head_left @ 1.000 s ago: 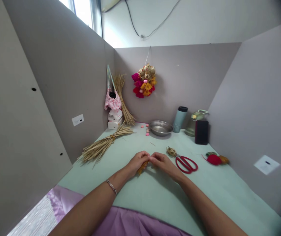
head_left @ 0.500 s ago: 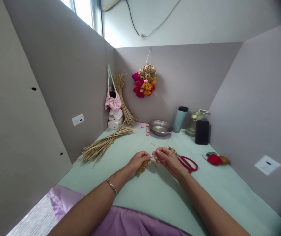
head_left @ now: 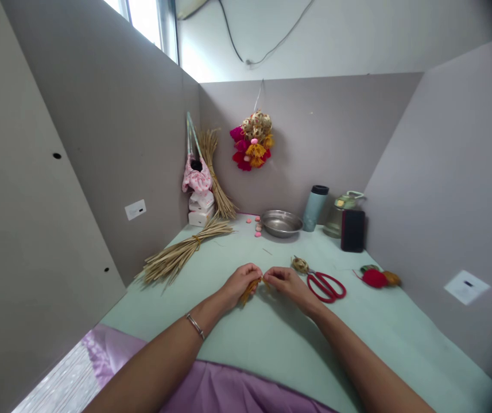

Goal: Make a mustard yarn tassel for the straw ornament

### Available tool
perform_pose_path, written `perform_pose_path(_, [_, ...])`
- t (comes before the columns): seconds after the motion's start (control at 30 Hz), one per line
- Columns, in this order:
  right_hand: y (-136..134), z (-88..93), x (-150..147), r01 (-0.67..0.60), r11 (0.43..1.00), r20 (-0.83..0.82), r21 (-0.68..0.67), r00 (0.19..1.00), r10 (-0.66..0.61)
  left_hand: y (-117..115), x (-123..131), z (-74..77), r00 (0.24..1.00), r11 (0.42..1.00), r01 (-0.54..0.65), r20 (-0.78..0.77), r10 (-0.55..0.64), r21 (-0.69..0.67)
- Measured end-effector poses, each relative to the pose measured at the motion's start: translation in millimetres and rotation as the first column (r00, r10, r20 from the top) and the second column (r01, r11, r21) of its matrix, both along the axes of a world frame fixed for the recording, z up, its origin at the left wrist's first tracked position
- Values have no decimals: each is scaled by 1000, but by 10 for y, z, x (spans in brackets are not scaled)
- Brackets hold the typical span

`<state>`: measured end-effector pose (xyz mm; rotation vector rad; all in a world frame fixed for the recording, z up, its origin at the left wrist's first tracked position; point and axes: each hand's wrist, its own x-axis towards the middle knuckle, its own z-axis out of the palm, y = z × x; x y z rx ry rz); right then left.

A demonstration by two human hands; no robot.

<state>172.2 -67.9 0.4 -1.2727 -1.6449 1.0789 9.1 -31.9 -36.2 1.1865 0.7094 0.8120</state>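
Note:
Above the middle of the table, my left hand [head_left: 240, 281] is closed around a small bunch of mustard-yellow yarn [head_left: 247, 296], its loose ends hanging below the fingers. Close beside it, my right hand [head_left: 289, 284] pinches at strands of the same yarn coming out at the left fingertips. The fingertips of both hands nearly meet, and exactly what lies between them is too small to make out. Just right of my right hand lie red-handled scissors [head_left: 326, 287], with a small woven straw ball [head_left: 299, 264] at their blade end.
A tied straw bundle [head_left: 185, 249] lies at left; another [head_left: 214, 178] leans in the corner. Behind stand a metal bowl [head_left: 282, 232], a blue tumbler [head_left: 315, 209], a green jug [head_left: 334, 222] and a black phone-like slab [head_left: 353, 230]. Yarn balls [head_left: 375, 279] lie right; pink pieces [head_left: 258, 234] sit by the bowl.
My right hand has turned over and come down and left toward the left fingertips, uncovering the straw ball and scissors. My left hand keeps its hold on the yarn.

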Motion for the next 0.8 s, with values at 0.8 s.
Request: perform_pose_path(0.8, [-16,46,-4,82,993,-67,85,995,-77,-15,5,56,1000,1000,2,16,-2,-14])
